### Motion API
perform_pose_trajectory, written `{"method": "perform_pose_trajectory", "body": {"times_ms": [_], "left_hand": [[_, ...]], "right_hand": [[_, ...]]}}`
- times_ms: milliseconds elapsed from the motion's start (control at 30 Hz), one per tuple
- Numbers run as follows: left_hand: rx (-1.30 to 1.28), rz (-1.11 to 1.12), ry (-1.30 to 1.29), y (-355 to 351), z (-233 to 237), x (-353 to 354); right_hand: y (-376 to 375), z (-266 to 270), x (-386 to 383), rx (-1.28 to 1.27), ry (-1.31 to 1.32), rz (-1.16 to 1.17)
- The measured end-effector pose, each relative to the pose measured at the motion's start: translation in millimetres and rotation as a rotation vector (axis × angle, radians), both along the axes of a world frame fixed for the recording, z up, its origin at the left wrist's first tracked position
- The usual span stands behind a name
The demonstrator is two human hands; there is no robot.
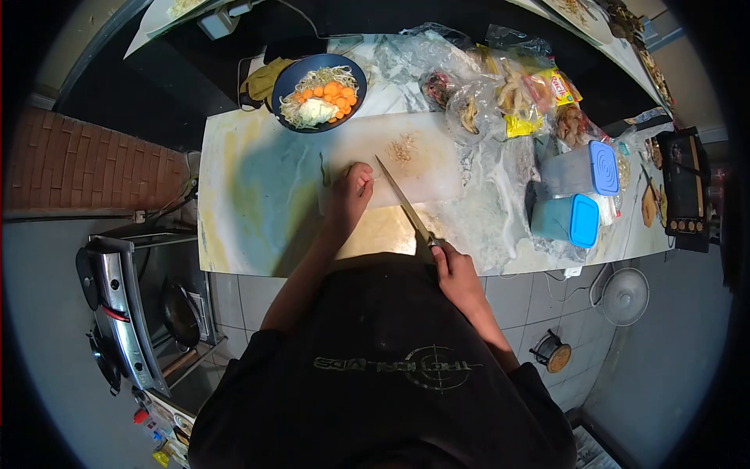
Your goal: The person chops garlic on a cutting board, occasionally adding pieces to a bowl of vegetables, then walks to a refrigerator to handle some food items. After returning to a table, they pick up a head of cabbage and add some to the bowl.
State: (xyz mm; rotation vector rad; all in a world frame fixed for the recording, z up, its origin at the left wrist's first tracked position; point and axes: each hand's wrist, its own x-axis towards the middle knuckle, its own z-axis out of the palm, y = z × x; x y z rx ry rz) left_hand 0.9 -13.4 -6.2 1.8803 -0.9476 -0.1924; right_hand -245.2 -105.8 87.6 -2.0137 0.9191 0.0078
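My right hand [455, 270] grips the handle of a long kitchen knife [403, 197], whose blade slants up and left across the white cutting board [437, 168]. Over the board's left part, my left hand [353, 189] is closed with its fingers curled together; what they hold, if anything, is too small to make out. A thin green strip [323, 169] lies just left of that hand. Beyond the knife tip sits a small heap of brownish chopped bits [401, 148]. The blade is apart from both the heap and my left hand.
Behind the board stands a dark bowl [280, 86] with sliced carrots, bean sprouts and a pale heap. Plastic bags of food [512, 90] crowd the back right. Two blue-lidded containers [583, 220] [604, 168] stand at right. A stove [125, 305] is at lower left.
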Motion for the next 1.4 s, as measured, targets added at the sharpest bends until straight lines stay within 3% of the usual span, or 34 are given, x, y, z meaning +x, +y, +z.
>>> {"method": "perform_pose_trajectory", "body": {"times_ms": [467,733,1000,1200,1400], "left_hand": [[-0.044,0.002,0.023,-2,2,-4],[-0.063,0.007,0.023,-2,3,-5],[-0.100,0.077,0.036,3,6,4],[-0.049,0.199,-0.006,17,62,68],[-0.056,0.224,-0.175,11,65,170]], "right_hand": [[8,9,5,-0.040,0.054,0.032],[8,0,8,-0.262,0.179,0.139],[1,0,13,-0.279,0.192,0.132],[-10,-2,4,-0.302,0.145,0.058],[-14,2,4,-0.235,0.082,0.024]]}}
